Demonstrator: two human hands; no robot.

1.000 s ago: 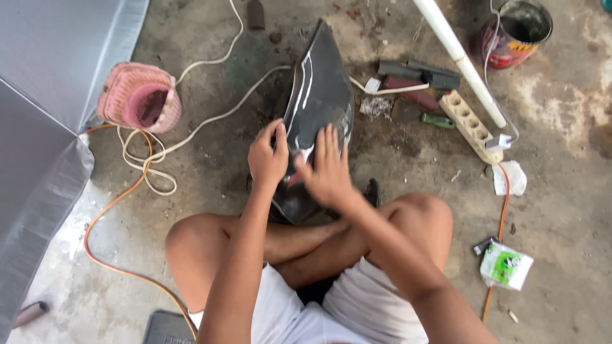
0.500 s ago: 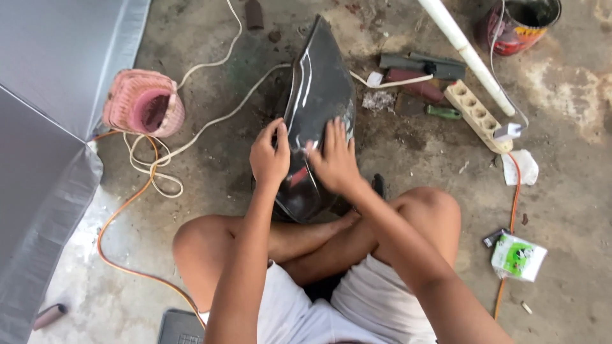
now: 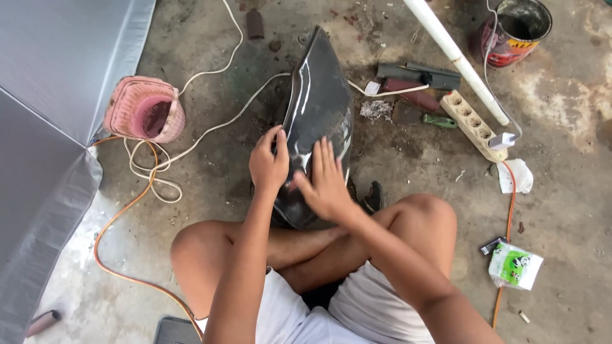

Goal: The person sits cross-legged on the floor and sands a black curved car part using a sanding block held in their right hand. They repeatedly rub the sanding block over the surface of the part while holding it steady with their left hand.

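A glossy black curved panel (image 3: 319, 95) lies on the concrete floor in front of my crossed legs, its pointed end away from me. My left hand (image 3: 268, 162) grips the panel's left edge near its near end, fingers curled over the rim. My right hand (image 3: 326, 181) rests flat on the panel's surface, fingers spread and pressing down. The panel's near end is hidden under both hands.
A pink woven basket (image 3: 143, 109) sits at left beside a white cord (image 3: 210, 127) and an orange cable (image 3: 121, 216). A power strip (image 3: 473, 124), white pipe (image 3: 456, 57), paint can (image 3: 513, 32), dark tools (image 3: 417, 75) and a green-white packet (image 3: 515, 264) lie at right. Grey sheeting (image 3: 44, 127) covers the left.
The view has shifted slightly. My right hand has slid a little toward me along the panel; my left hand keeps its grip on the edge.
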